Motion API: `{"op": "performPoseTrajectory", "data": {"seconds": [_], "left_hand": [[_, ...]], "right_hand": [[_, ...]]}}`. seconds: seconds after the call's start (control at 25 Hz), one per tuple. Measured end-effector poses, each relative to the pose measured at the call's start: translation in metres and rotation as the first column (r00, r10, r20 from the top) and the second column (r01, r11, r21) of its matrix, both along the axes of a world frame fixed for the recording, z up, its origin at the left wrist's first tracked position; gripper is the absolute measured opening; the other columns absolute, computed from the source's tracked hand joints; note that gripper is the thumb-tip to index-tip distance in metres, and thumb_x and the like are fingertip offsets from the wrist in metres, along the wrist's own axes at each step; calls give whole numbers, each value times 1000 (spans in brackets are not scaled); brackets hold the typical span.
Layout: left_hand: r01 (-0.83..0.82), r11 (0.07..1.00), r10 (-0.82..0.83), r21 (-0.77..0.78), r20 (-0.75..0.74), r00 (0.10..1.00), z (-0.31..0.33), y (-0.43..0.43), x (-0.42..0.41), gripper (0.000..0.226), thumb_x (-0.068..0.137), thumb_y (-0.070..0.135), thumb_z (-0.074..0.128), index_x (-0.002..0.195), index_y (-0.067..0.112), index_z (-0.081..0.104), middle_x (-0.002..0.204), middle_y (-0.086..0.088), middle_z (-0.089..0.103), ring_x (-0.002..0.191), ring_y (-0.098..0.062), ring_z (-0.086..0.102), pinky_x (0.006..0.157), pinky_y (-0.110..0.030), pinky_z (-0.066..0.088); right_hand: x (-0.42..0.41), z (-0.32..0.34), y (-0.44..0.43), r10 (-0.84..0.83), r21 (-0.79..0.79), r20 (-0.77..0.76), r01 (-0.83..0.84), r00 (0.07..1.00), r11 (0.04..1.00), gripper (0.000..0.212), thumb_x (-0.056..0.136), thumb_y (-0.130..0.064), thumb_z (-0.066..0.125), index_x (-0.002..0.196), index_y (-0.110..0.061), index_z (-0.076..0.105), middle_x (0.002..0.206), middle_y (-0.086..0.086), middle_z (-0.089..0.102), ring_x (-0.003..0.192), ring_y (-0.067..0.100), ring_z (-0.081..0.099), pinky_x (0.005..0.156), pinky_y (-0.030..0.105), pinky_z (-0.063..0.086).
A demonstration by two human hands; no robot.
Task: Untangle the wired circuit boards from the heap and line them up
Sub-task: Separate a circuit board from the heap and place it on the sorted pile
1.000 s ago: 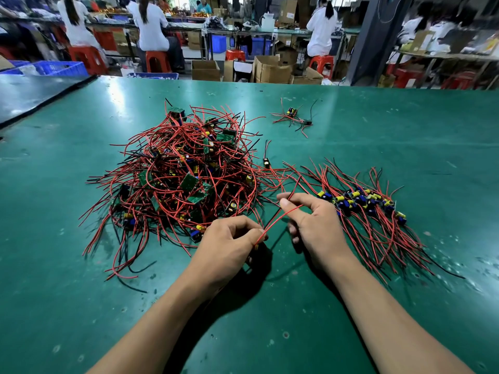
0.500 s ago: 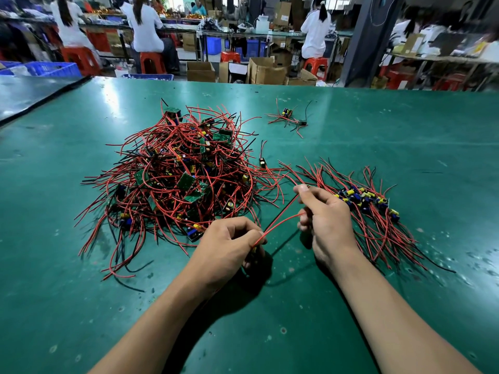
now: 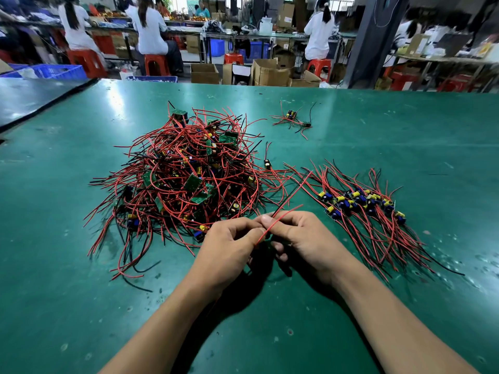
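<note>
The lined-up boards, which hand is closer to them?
Right. The right hand sits beside the lined-up boards; the left hand is farther, by the heap, both pinching a red wire.

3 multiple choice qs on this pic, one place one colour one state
1. Where does the neat row of boards lie from the heap? A) left B) right C) on top
2. The table is: A) white B) green C) yellow
3. The left hand and right hand are: A) flat on the table B) apart, idle C) together, pinching a red wire
Answers: 1 B, the row sits to the heap's right; 2 B, its top is green; 3 C, thumbs and fingers close on the wire.
</note>
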State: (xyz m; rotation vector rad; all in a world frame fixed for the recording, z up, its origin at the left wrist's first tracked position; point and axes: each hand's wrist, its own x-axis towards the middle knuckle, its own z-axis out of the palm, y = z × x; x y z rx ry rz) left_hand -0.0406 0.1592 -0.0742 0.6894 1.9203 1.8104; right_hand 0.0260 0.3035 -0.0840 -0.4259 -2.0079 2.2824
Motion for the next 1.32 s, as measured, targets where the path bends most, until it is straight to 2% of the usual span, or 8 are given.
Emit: {"op": "performPoseTrajectory", "data": {"seconds": [0.32, 0.52, 0.64, 0.8, 0.92, 1.04, 1.16, 1.32], "left_hand": [[97, 993, -97, -62, 6, 995, 4, -1, 5, 17, 90, 3, 63, 75, 3, 72, 65, -13, 63, 53, -15, 51, 47, -20, 43], [143, 987, -142, -70, 20, 990, 4, -1, 5, 19, 91, 4, 63, 75, 5, 72, 66, -16, 67, 54, -17, 53, 49, -22, 44], [138, 988, -137, -71, 27, 990, 3, -2, 4, 19, 90, 4, 63, 74, 5, 72, 67, -17, 69, 54, -17, 54, 48, -22, 44], [79, 995, -84, 60, 91, 992, 5, -4, 5, 13, 91, 9, 65, 79, 7, 69, 74, -13, 74, 55, -14, 61, 48, -21, 46], [30, 984, -47, 176, 93, 995, 9, -4, 7, 20, 90, 30, 63, 88, 9, 61, 82, -14, 76, 71, -18, 72, 55, -24, 52], [-31, 971, 43, 238, -45, 998, 15, -3, 10, 34, 88, 42, 66, 90, 9, 58, 73, -3, 72, 66, -11, 67, 52, -22, 50], [-80, 951, 118, 298, -111, 987, 22, -4, 12, 26, 85, 40, 72, 77, 18, 64, 63, -1, 60, 57, -6, 49, 52, -19, 42], [-223, 914, 221, 338, 44, 974, 23, -7, 6, 30, 76, 47, 79, 65, 25, 61, 61, 3, 43, 58, -13, 33, 55, -29, 28]], "right_hand": [[-2, 15, 27, -515, -216, -77, 490, 854, 845, 25, 97, -21, 62, 81, -4, 70, 54, -6, 47, 41, 4, 36, 36, 15, 26], [-1, 22, 33, -503, -605, 71, 438, 861, 665, 48, 99, -27, 57, 57, -6, 65, 53, -2, 42, 33, 4, 30, 30, 15, 22], [0, 21, 34, -470, -654, 51, 385, 881, 651, 48, 98, -32, 59, 58, -6, 67, 57, -2, 42, 35, 4, 31, 30, 14, 24], [0, 17, 29, -436, -364, -17, 401, 900, 841, 49, 83, -56, 62, 90, -9, 73, 61, -6, 51, 43, 4, 34, 35, 16, 27], [3, 12, 20, -339, -38, -87, 337, 937, 941, 25, 93, -36, 66, 88, -13, 75, 66, -2, 56, 45, 8, 42, 39, 20, 32], [6, 7, 6, -182, 453, -247, 279, 952, 847, 7, 89, -17, 75, 81, -16, 75, 68, 1, 67, 56, 11, 53, 52, 27, 43], [9, 11, -8, -2, 605, -300, 192, 954, 773, 22, 80, -27, 80, 65, -26, 65, 58, -12, 56, 53, 2, 44, 51, 26, 38], [11, 19, -17, 28, 648, -356, 226, 934, 728, 26, 74, -46, 80, 68, -24, 66, 56, -15, 56, 49, 2, 47, 48, 18, 37]]}}
